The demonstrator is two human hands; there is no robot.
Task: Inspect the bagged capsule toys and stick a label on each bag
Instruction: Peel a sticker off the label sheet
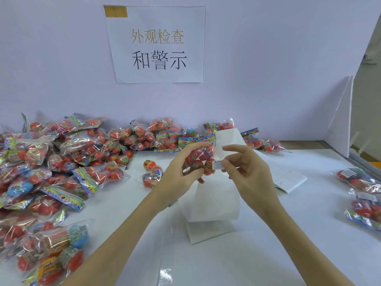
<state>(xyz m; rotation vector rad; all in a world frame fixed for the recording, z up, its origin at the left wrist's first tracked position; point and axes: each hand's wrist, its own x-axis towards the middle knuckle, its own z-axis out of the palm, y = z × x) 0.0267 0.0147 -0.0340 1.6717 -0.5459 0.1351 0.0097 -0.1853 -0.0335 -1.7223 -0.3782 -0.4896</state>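
Nearest, a white backing strip (214,201) curls up off the white counter (268,244) betw. the forearms. Above it the L hand (179,174) grips a clear bag of red capsule toys (201,156), fingers curled round it, while the R hand (247,172) pinches a small printed label (218,165) w/ thumb and forefinger right at the bag's front, other fingers loose. Further back, a big heap of bagged toys (61,162) at L, a few labelled bags (362,188) at R, a paper sign (157,44) on the wall.

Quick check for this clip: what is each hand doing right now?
Left hand: grips a bag of capsule toys, held above the table.
Right hand: pinches a small label against that bag.
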